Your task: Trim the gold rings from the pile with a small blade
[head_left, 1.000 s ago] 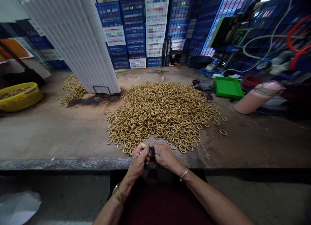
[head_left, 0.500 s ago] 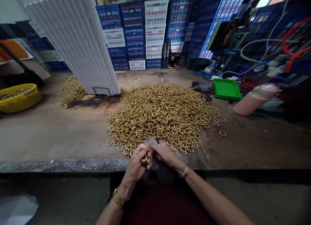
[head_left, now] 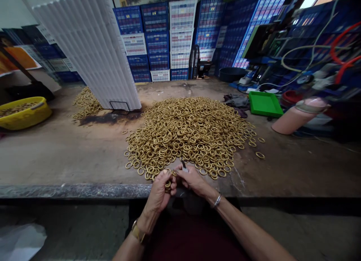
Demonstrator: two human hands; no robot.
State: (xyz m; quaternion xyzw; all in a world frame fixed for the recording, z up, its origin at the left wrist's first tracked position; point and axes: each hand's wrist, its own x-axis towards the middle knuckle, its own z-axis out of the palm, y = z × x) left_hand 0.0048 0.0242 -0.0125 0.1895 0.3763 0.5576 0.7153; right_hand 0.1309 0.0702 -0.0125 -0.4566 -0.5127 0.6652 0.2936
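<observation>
My left hand (head_left: pixel 162 187) is closed around several brass-coloured rings (head_left: pixel 167 186), which show between its fingers near the table's front edge. Close beside it, my right hand (head_left: pixel 193 179) grips a slim knife-like tool (head_left: pixel 184 165) with a dark end and a pale grey part; its exact kind is hard to make out. The right fingertips meet another ring (head_left: pixel 173 173) at the left hand's fingers. Just beyond both hands spreads a large pile of the same rings (head_left: pixel 191 129).
A stack of white corrugated sheets (head_left: pixel 93 50) stands behind on the left, by a smaller ring heap (head_left: pixel 86 101). Further left is a yellow basin (head_left: pixel 28 116). A green tray (head_left: pixel 265 103) and a pink bottle (head_left: pixel 296 116) are at the right. Stacked crates (head_left: pixel 158 43) line the back.
The view has shifted slightly, so everything sits a little further right. The right-hand fingers and the ring at their tips have dipped slightly, and more of the tool shows.
</observation>
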